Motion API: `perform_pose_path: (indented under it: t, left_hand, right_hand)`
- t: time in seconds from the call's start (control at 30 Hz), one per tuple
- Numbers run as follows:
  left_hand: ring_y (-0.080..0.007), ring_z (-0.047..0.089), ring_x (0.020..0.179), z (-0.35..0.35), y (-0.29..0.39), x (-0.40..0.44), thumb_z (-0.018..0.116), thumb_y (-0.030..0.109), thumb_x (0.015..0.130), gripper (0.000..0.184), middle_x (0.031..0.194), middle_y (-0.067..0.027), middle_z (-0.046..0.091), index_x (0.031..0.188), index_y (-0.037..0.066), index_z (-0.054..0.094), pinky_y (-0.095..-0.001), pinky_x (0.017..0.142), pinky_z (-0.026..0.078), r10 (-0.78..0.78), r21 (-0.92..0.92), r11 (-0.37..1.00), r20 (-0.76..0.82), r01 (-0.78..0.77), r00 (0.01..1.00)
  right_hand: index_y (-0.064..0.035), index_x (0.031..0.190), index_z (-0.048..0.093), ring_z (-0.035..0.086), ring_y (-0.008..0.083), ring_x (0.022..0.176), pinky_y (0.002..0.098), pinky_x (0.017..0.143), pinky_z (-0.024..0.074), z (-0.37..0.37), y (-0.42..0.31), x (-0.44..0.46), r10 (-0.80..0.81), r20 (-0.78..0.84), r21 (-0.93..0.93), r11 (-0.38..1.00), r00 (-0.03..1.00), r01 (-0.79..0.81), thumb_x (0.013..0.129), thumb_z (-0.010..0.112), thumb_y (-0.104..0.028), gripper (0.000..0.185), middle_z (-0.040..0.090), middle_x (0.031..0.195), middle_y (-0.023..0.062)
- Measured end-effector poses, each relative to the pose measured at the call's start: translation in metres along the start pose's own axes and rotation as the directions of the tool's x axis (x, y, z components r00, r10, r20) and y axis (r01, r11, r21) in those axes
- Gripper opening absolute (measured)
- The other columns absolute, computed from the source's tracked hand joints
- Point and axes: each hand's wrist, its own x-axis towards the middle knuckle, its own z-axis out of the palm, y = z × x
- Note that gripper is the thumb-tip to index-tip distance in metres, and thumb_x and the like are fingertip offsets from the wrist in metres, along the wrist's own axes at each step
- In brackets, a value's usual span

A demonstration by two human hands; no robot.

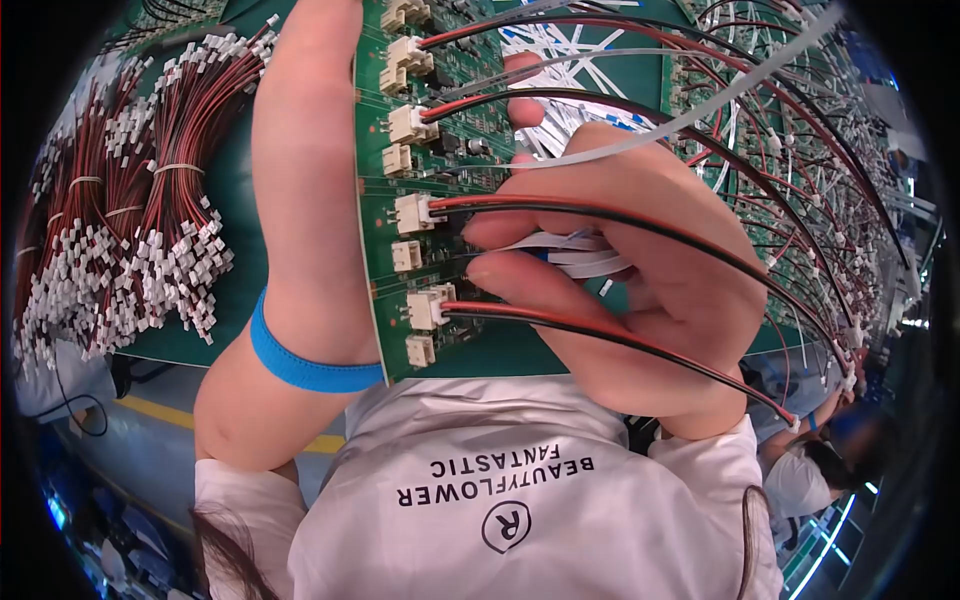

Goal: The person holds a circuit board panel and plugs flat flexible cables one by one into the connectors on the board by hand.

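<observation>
A long green circuit board (375, 230) stands on edge before me, with a row of cream connectors (408, 213) along it. Red-and-black wires (620, 215) are plugged into several of them and arc to the right. My left hand (312, 150), above a blue wristband (310, 352), is at the board's left side; fingertips show past its far edge. It holds the board, though most of its fingers are hidden. My right hand (665, 240) is closed, thumb and forefinger close together at the board's face. White flat ribbon cables (580, 255) with blue ends lie in its grasp.
Bundles of red-and-black wires (190, 130) with white plugs lie on the green table (235, 240) at left. Loose white ribbon cables (570, 55) are heaped behind the board. More wired boards (740, 130) spread out to the right. Another person (815, 470) sits at lower right.
</observation>
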Motion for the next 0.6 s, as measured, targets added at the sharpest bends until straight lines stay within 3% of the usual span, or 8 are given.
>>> perform_pose_path:
  t: [0.13, 0.27, 0.37, 0.5, 0.6]
  left_hand:
    - [-0.0291, 0.063, 0.080, 0.002, 0.000, -0.002, 0.033, 0.041, 0.095, 0.047, 0.099, -0.0213, 0.061, 0.115, 0.002, 0.050, -0.0383, 0.071, 0.053, 0.007, 0.023, 1.000, -0.009, -0.007, 1.000]
    - [-0.0287, 0.063, 0.079, -0.002, -0.001, 0.000, 0.033, 0.041, 0.094, 0.047, 0.098, -0.0211, 0.062, 0.115, 0.002, 0.050, -0.0378, 0.071, 0.053, 0.019, 0.041, 0.999, -0.045, -0.017, 0.999]
    - [-0.0284, 0.063, 0.078, -0.006, -0.002, 0.002, 0.033, 0.041, 0.094, 0.047, 0.097, -0.0210, 0.062, 0.114, 0.002, 0.051, -0.0374, 0.070, 0.054, 0.025, 0.043, 0.999, -0.071, -0.022, 0.997]
    - [-0.0280, 0.063, 0.077, -0.009, -0.001, 0.004, 0.034, 0.041, 0.094, 0.047, 0.097, -0.0208, 0.062, 0.113, 0.002, 0.052, -0.0368, 0.070, 0.054, 0.033, 0.034, 0.999, -0.090, -0.030, 0.995]
    - [-0.0277, 0.063, 0.077, -0.009, 0.000, 0.004, 0.034, 0.042, 0.094, 0.047, 0.096, -0.0206, 0.063, 0.113, 0.002, 0.052, -0.0364, 0.069, 0.054, 0.041, 0.030, 0.999, -0.091, -0.038, 0.995]
  right_hand:
    - [0.0044, 0.081, 0.065, 0.056, 0.0208, 0.061, 0.0267, 0.057, 0.0427, 0.004, 0.004, -0.003, -0.052, -0.051, 0.064, 0.996, 0.997, 0.055, 0.051, 0.070, 0.012, 0.032, 0.063, 0.075, 0.0098]
    - [0.0021, 0.080, 0.065, 0.055, 0.0230, 0.059, 0.0299, 0.059, 0.0465, 0.007, 0.005, -0.005, -0.158, -0.049, -0.094, 0.984, 0.986, 0.153, 0.050, 0.068, 0.013, 0.031, 0.062, 0.077, 0.0097]
    - [0.0010, 0.079, 0.065, 0.055, 0.0248, 0.059, 0.0331, 0.064, 0.0499, 0.005, 0.004, -0.004, -0.135, 0.039, -0.175, 0.975, 0.990, 0.140, 0.051, 0.068, 0.012, 0.030, 0.062, 0.078, 0.0096]
    - [0.0013, 0.080, 0.065, 0.057, 0.0251, 0.061, 0.0340, 0.070, 0.0527, 0.008, 0.004, -0.004, -0.094, 0.041, -0.182, 0.978, 0.995, 0.100, 0.055, 0.066, 0.010, 0.026, 0.063, 0.079, 0.0095]
    - [0.0001, 0.081, 0.059, 0.053, 0.0258, 0.058, 0.0346, 0.054, 0.0444, 0.020, 0.020, -0.005, -0.240, -0.043, -0.201, 0.953, 0.970, 0.227, 0.060, 0.063, -0.002, 0.022, 0.053, 0.072, 0.0095]
